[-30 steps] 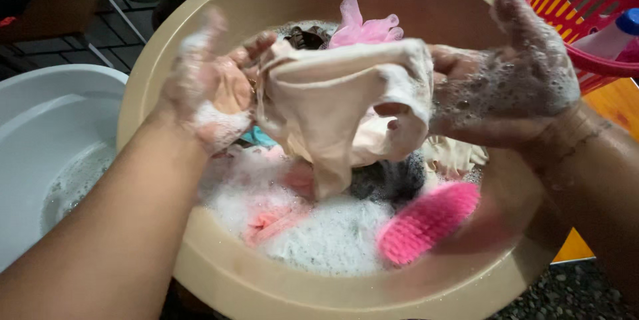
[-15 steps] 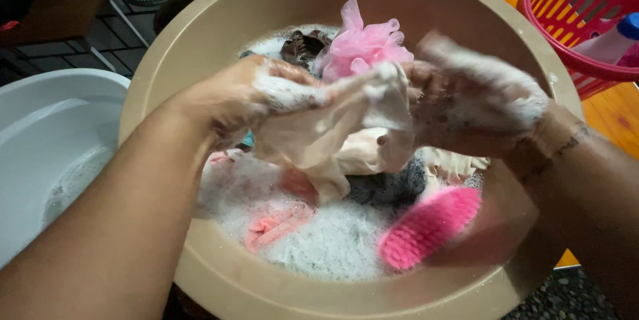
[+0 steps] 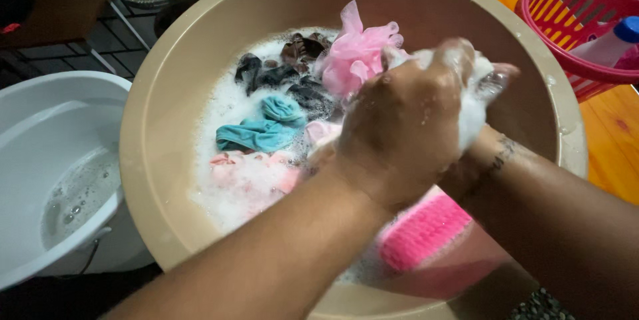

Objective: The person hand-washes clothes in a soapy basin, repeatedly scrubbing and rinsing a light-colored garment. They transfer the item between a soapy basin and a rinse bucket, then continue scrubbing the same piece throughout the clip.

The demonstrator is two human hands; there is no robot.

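Head | left hand (image 3: 399, 127) fingers clenched over soapy right hand (image 3: 476, 103) | pink brush (image 3: 426, 230), basin (image 3: 153, 127) below

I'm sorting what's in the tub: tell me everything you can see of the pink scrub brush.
The pink scrub brush looks like plastic, oblong, with dense short bristles facing up. It lies tilted in suds at the near right inside the beige basin, partly hidden under both forearms. Neither hand holds it.
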